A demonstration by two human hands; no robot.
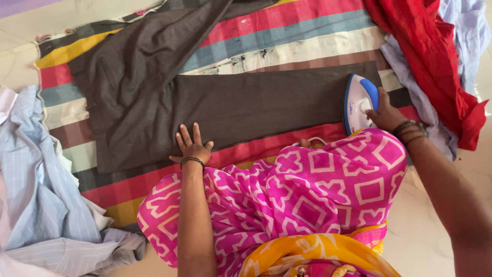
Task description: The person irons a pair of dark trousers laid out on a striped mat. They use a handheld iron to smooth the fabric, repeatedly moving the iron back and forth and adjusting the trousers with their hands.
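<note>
A dark brown pair of trousers [230, 105] lies spread flat on a striped multicolour mat [287, 31]. My left hand [192, 146] presses flat on the near edge of the trouser leg, fingers apart. My right hand [385, 114] grips the handle of a white and blue electric iron [359, 100], which rests on the right end of the trouser leg. My knees, covered in pink patterned cloth [307, 190], are at the mat's near edge.
A heap of pale blue and white striped shirts [36, 205] lies at the left. A red cloth [430, 56] and a light lilac garment [466, 31] are piled at the right. Pale floor [425, 231] shows at the lower right.
</note>
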